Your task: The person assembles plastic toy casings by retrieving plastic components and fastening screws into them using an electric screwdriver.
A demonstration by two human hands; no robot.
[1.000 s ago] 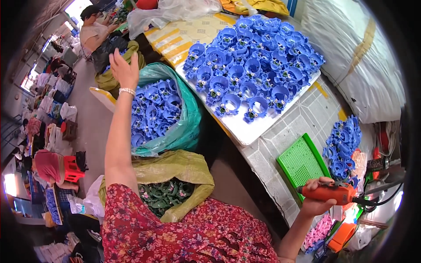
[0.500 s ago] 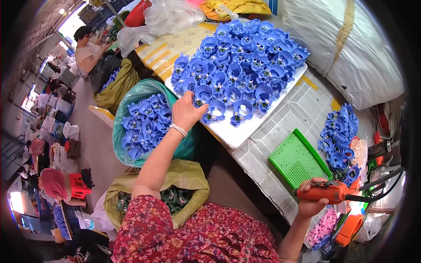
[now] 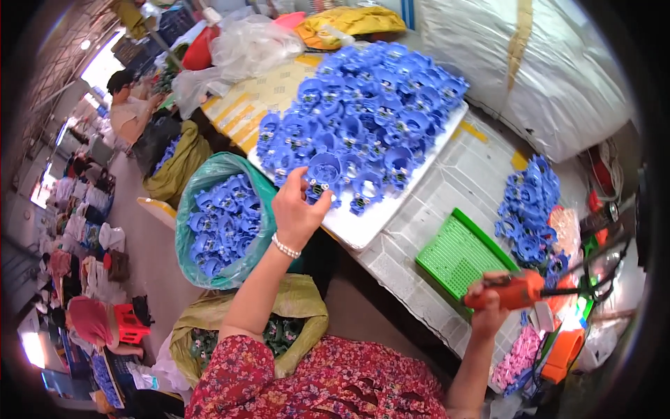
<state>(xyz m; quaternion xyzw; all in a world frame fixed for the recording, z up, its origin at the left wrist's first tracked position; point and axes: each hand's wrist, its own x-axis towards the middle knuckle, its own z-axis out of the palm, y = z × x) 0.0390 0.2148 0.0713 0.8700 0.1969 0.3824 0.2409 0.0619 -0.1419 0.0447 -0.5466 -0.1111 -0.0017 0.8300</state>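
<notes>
My left hand [image 3: 300, 213] is closed at the near left corner of a white tray [image 3: 359, 234]. Between its thumb and fingers is a blue plastic cup-shaped figure [image 3: 324, 170], with small dark and white details at its base. Behind it, many similar blue pieces [image 3: 380, 98] lie heaped on the tray. Off to the right, my right hand [image 3: 490, 314] is wrapped round an orange hand-held power tool [image 3: 508, 290] with black cords trailing from its far end. That tool hangs beside a green perforated basket [image 3: 453, 255].
At the left, a teal plastic bag [image 3: 183, 234] is full of blue pieces; a yellow-green sack [image 3: 300, 314] with dark green pieces stands by my lap. More blue pieces [image 3: 530, 202] and pink ones [image 3: 518, 356] lie on the right. A person [image 3: 127, 115] sits far left.
My left hand has taken hold of a blue cup-shaped figure from the tray's near edge. The right hand still grips the orange tool, now blurred by motion. The whole view has shifted slightly.
</notes>
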